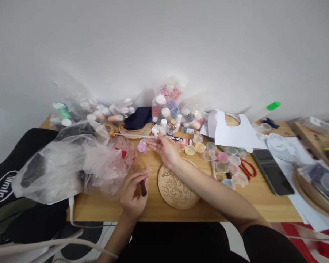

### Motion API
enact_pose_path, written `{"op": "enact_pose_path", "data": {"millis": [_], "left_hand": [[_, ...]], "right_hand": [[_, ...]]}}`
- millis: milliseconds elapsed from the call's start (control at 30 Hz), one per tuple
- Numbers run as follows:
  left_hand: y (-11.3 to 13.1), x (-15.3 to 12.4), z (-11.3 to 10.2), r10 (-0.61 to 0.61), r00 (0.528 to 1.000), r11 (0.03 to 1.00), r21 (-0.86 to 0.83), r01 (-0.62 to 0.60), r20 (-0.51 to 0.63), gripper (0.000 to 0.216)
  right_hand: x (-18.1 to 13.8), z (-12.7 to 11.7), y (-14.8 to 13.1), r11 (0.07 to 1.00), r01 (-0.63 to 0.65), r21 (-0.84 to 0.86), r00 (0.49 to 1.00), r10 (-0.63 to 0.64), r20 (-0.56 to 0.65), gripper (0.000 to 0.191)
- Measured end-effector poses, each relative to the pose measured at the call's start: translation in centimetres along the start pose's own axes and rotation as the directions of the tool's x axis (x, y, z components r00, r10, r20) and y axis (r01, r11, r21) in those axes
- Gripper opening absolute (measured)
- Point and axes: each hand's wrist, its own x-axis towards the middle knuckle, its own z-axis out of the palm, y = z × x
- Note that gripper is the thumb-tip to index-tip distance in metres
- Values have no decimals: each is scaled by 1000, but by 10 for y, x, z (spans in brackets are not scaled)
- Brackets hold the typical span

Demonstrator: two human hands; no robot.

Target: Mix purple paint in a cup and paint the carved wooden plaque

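My left hand [133,191] is closed around a short dark brown rod [143,188], its fingers curled. A thin pale tip [149,168] shows just above those fingers. My right hand [167,150] reaches across with its fingers stretched out to the left and the palm partly showing. Beside its thumb lies the end of a thin white stick [134,136]; I cannot tell whether they touch. A small tub of purple paste [142,147] stands just left of the fingertips. Below my right wrist lies a round wooden board [178,188] with a raised gold flower outline, partly covered by my forearm.
Several small tubs of colour [221,167], red-handled scissors [249,170] and a phone [272,171] lie to the right. A black B-7000 glue tube [182,140] and little bottles [171,127] stand behind. Crumpled clear plastic bags [71,164] fill the left side.
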Motion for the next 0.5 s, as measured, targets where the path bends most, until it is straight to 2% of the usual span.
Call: {"op": "enact_pose_path", "data": {"millis": [500], "left_hand": [[1,2,0,14,1000,1000,6,-14,-10,15]], "right_hand": [[14,4,-6,997,-61,-40,998,60,-21,25]]}}
